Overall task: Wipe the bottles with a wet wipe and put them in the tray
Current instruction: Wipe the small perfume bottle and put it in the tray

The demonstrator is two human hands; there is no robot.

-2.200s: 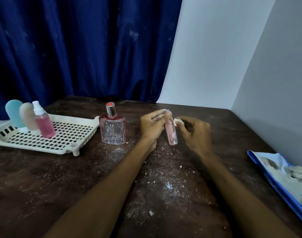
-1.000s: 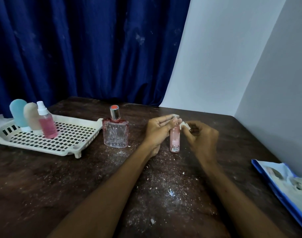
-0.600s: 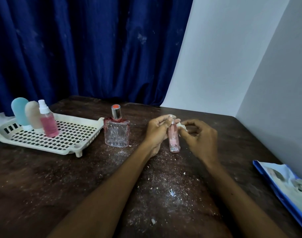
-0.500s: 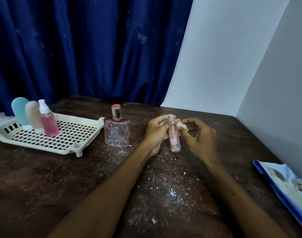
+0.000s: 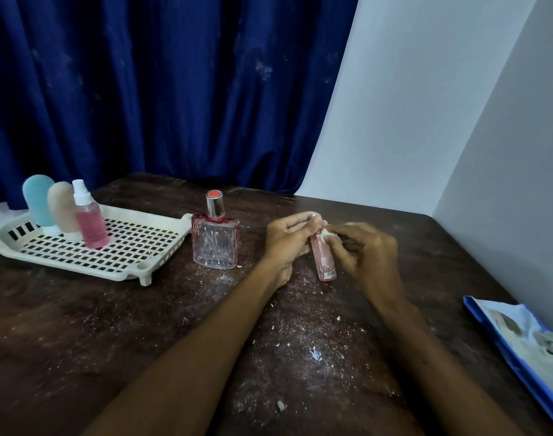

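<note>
Since half a second ago the right hand [image 5: 366, 256] has closed in on the slim pink bottle [image 5: 323, 262], and its fingers now pinch the white wet wipe [image 5: 327, 236] against the bottle's neck. The left hand [image 5: 287, 237] grips the bottle's top with curled fingers. The bottle leans a little, top to the left, its base at the dark wooden table [image 5: 80, 325] among scattered white crumbs [image 5: 300, 341]. Just left of the left hand a square glass perfume bottle [image 5: 215, 243] stands upright, between the hands and the white slotted tray [image 5: 143, 243]. At the tray's far left end stand a blue bottle [image 5: 37, 199], a beige bottle [image 5: 62, 206] and a pink spray bottle [image 5: 91, 221], close together. A blue-edged packet [image 5: 520, 335] lies at the table's right edge, well apart from the hands
</note>
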